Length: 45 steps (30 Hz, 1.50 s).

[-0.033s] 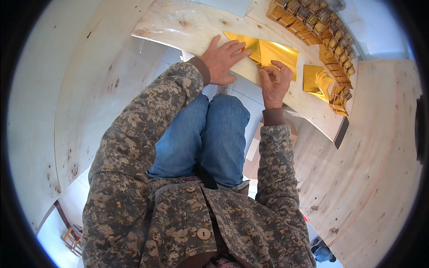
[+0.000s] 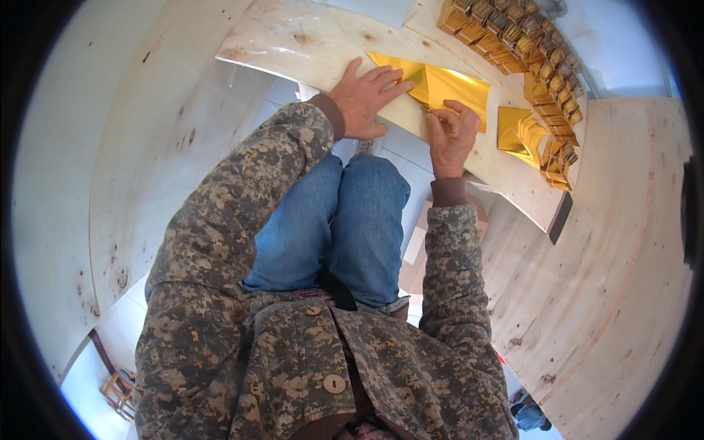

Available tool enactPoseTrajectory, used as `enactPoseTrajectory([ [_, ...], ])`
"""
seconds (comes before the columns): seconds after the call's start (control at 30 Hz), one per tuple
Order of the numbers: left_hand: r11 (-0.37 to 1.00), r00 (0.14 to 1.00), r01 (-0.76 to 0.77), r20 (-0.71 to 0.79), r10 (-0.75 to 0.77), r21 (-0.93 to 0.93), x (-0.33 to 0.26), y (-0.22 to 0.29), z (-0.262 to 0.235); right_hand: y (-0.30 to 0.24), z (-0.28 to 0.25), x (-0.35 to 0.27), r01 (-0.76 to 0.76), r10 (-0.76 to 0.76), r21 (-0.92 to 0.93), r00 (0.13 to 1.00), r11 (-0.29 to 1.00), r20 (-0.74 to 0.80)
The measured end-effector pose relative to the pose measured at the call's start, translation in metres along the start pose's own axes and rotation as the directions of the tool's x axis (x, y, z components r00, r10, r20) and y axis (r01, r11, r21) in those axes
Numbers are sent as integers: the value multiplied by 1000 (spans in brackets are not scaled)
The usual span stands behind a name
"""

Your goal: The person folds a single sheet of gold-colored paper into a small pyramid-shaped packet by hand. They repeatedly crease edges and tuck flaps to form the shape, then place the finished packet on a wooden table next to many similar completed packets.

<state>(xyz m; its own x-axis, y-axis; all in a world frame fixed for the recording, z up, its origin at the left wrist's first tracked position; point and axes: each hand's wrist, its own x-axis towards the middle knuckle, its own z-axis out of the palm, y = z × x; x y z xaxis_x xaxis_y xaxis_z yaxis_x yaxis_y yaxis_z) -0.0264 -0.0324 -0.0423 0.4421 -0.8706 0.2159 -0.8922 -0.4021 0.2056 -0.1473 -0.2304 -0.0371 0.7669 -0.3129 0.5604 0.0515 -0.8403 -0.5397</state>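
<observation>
Keep the left hand (image 2: 364, 100) spread flat on the gold foil sheet (image 2: 447, 89) while the right hand (image 2: 449, 136) pinches its near edge, creasing squarely

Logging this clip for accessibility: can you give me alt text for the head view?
A seated person folds a gold foil sheet on a pale wooden board, left hand pressing it flat, right hand pinching its near edge. Rows of folded gold pieces line the board's right side.
</observation>
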Motion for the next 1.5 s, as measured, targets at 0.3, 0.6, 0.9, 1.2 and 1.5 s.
enactPoseTrajectory([
  [0.3,1000,1000,-6,16,5,31,0,1,-2,0,-1,-3,40,-40,-26,999,999,15],
  [0.6,999,999,-2,33,1,34,0,2,-3,0,1,-7,-49,50,-11,996,999,74],
  [0.9,1000,999,-5,42,4,18,1,1,-1,-24,6,-7,212,-146,-230,951,950,271],
  [1.2,1000,1000,-4,25,4,2,1,-1,2,-34,8,-31,194,-15,-403,913,894,407],
  [1.5,1000,1000,-7,28,7,-7,0,0,-1,-29,1,-33,162,-1,-364,915,917,404],
])
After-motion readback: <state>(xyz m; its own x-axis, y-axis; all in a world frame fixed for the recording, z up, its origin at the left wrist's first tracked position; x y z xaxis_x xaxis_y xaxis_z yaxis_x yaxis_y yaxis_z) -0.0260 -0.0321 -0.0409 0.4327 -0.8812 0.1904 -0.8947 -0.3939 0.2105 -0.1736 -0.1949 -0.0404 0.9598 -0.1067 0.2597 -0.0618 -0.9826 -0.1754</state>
